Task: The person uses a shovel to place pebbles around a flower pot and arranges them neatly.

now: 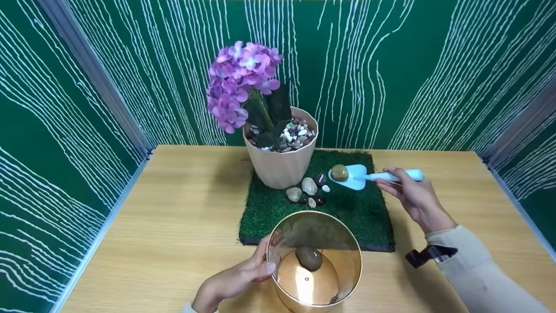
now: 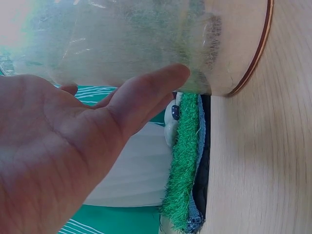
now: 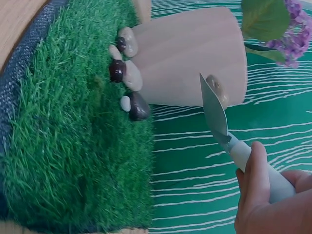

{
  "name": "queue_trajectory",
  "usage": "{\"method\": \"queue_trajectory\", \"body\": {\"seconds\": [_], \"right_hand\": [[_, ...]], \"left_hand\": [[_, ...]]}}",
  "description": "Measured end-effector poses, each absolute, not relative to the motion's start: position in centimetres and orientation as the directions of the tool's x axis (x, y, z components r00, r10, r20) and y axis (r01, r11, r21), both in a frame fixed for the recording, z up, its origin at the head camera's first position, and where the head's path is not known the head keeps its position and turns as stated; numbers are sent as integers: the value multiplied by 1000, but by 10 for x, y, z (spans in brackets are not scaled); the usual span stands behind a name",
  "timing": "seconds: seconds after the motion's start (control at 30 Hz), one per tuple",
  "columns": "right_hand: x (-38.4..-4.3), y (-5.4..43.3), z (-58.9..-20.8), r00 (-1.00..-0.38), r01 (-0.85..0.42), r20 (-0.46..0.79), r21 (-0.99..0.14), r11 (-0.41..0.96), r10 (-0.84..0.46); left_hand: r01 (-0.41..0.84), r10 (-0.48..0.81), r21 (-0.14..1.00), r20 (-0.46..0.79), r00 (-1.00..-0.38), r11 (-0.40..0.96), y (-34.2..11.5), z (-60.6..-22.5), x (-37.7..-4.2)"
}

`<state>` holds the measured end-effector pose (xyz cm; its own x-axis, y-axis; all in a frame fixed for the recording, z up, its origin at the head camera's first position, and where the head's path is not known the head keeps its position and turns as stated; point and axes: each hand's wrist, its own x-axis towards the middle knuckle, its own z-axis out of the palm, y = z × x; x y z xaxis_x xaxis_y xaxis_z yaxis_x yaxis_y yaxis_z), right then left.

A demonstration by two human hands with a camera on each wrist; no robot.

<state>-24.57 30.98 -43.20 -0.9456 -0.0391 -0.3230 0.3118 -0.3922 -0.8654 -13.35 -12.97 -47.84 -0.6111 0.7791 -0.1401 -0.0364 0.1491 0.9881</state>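
Note:
My right hand (image 1: 415, 193) grips the handle of a small light-blue trowel (image 1: 357, 184) above the right part of a green turf mat (image 1: 356, 221). One brown stone (image 1: 339, 172) lies on the trowel's blade, which shows side-on in the right wrist view. With my left hand (image 1: 243, 271) I hold the left side of a clear amber container (image 1: 358, 278), thumb near its rim and fingers round the far side. Its base stands on the wooden table in the left wrist view. Inside sits a dark, smooth stone (image 1: 309, 258).
A pale flowerpot (image 1: 282, 167) stands on the back left of the mat. It holds purple flowers (image 1: 243, 80) and small mixed pebbles (image 1: 297, 134). Several loose stones (image 1: 309, 186) lie in front of it. Green panels (image 1: 391, 74) with white lines surround the wooden table (image 1: 182, 208).

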Motion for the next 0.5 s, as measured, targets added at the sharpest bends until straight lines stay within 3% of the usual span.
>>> {"method": "queue_trajectory", "body": {"seconds": [0.5], "right_hand": [[-273,275,-454,-911,321,-399,-845,-428,104]], "left_hand": [[-9,775,988,-128,-619,156,-129,-480,-133]]}}
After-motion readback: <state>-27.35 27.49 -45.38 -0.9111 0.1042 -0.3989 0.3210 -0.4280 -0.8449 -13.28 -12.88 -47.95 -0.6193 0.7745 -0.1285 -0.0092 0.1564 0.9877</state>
